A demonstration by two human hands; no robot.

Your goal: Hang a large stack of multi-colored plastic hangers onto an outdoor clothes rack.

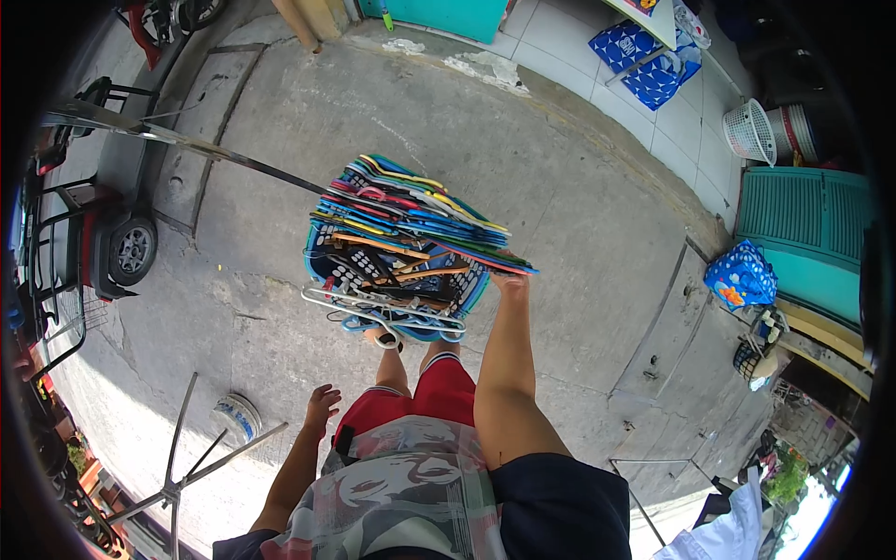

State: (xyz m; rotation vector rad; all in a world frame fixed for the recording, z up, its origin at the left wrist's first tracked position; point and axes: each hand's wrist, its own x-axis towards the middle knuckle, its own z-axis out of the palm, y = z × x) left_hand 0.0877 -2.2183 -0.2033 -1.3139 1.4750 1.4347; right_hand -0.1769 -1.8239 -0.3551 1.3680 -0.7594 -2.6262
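Note:
A dense stack of colourful clothes hangers [420, 210] spreads across the far part of a blue plastic laundry basket [467, 290]. My right hand [511, 278] reaches to the right end of the stack. Its fingers are hidden beneath the hangers, so what it grips does not show. Orange and dark hangers [399, 269] lie inside the basket. White hangers [378, 304] rest across its near edge, with light blue ones [413, 329] below them. At my left side, my left hand [323, 404] hangs free of the basket, fingers apart and holding nothing.
A long metal pole [238, 159] runs from the left towards the hanger stack. Near my left stand a crossed-bar stand [173, 486] and a white bucket [238, 418]. A vehicle wheel [133, 250] is farther left. A blue bag [742, 274] sits by the teal door [805, 245].

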